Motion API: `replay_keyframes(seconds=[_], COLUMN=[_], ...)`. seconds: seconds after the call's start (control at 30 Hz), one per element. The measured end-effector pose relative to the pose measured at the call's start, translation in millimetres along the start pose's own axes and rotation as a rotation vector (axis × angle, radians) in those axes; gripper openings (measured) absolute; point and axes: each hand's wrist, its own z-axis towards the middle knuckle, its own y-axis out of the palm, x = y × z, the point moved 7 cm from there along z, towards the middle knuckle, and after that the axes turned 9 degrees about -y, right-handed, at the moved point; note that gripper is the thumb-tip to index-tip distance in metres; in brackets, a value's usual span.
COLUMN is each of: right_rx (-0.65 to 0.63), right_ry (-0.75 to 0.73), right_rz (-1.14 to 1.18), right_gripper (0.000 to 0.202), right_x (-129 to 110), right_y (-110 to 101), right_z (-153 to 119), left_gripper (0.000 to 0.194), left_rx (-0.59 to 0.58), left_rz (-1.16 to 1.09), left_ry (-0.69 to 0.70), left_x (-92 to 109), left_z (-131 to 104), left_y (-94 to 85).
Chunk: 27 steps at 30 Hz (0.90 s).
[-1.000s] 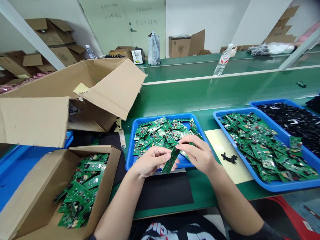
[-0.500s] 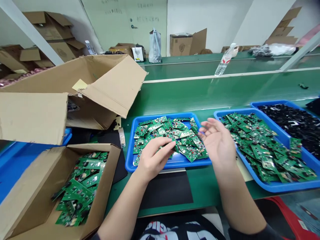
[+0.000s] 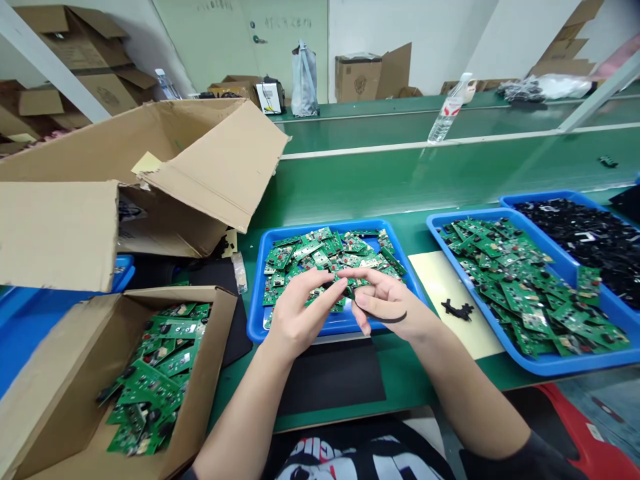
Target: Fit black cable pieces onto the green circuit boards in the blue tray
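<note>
Over the near part of the middle blue tray, both my hands meet at the fingertips. My left hand is closed in a pinch on a small green circuit board, mostly hidden by the fingers. The fingers of my right hand are bent around a thin black strip, whose curved end trails across the palm and thumb. Whether the strip touches the board cannot be made out. Beneath the hands, a heap of green circuit boards with small red and black parts fills the tray.
An open carton of circuit boards stands at left, with a larger carton behind. Right of the hands, black pieces lie on yellow paper. Beyond are a blue tray of boards and another of black parts.
My right hand has moved left and down from beside the tray to meet my left hand, and a black strip now shows in it. The yellow paper and black pieces are uncovered.
</note>
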Motion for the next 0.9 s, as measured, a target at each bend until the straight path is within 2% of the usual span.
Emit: replay_keyframes(seconds=[0.13, 0.4, 0.57, 0.67, 0.9], right_rx=[-0.005, -0.005, 0.020, -0.011, -0.090], right_ry=[-0.018, -0.013, -0.085, -0.131, -0.243], right_rz=[0.026, -0.007, -0.151, -0.241, -0.509], right_gripper=[0.041, 0.046, 0.049, 0.044, 0.048], right_x=[-1, -2, -10, -15, -23], right_y=[1, 2, 0, 0, 2], right_z=[0, -1, -3, -5, -8], left_gripper=[0.043, 0.040, 0.032, 0.028, 0.029], left_rx=[-0.001, -0.088, -0.171, -0.223, -0.332], left_rz=[-0.042, -0.203, -0.330, -0.399, -0.433], left_ry=[-0.029, -0.152, -0.243, -0.298, -0.294], left_x=[0, -3, -5, -6, -1], left_z=[4, 7, 6, 5, 5], left_y=[-0.3, 3.9, 10.9, 15.1, 18.7])
